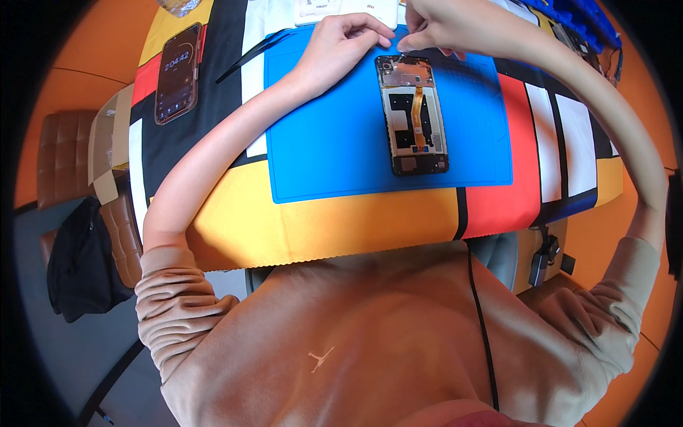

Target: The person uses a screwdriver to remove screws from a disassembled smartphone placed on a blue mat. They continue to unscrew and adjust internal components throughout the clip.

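Note:
An opened-up smartphone (400, 135) lies on a blue work mat (327, 156), its inner frame, an orange ribbon cable (418, 117) and a coppery cover plate (413, 75) exposed. Just beyond its top edge, my right hand (435, 30) has thumb and fingers pinched together over the mat. Whatever that pinch may hold is too small to make out. My left hand (345, 44) rests at the mat's far side, left of the right hand, with its fingers curled and their tips close together near the phone's top left corner. Anything between those fingertips is hidden.
A second smartphone (178, 75) with a lit screen lies at the left on the patterned tablecloth (334, 220). Beside the mat is a thin black tweezers-like tool (252, 55). White boxes (377, 8) are at the far edge, and blue bins (583, 21) stand at the far right.

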Motion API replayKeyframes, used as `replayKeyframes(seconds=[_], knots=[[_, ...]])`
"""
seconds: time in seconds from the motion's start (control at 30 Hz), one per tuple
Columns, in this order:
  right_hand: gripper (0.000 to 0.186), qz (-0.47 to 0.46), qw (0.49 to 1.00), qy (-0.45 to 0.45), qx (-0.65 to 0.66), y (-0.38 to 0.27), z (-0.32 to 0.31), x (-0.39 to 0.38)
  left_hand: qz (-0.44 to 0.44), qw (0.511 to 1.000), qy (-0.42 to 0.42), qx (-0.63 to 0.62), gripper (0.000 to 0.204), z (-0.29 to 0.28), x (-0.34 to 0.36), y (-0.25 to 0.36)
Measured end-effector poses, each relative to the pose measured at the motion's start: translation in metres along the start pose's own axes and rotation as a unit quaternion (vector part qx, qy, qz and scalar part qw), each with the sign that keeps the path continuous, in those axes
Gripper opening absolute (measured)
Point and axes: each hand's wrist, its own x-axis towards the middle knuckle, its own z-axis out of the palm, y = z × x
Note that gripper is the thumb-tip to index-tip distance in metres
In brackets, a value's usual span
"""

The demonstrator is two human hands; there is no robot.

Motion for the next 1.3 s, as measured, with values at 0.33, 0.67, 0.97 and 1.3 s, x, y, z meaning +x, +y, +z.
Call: replayKeyframes(seconds=[0.33, 0.67, 0.97, 1.3], knots=[[0.024, -0.281, 0.954, 0.095, 0.050, 0.039, 0.024, 0.008, -0.035, 0.999, -0.021, -0.028, 0.025, -0.006, 0.000, 0.013], [0.017, -0.234, 0.971, 0.044, 0.012, 0.031, 0.021, 0.023, -0.038, 0.999, -0.031, -0.013, 0.025, -0.007, -0.001, 0.012], [0.026, -0.120, 0.987, 0.098, -0.040, 0.029, 0.021, 0.019, -0.039, 0.996, -0.060, 0.043, 0.024, -0.005, -0.001, 0.023], [0.026, -0.156, 0.965, 0.161, 0.139, 0.046, 0.033, 0.015, 0.005, 0.993, -0.063, 0.100, 0.024, 0.001, -0.003, 0.031]])
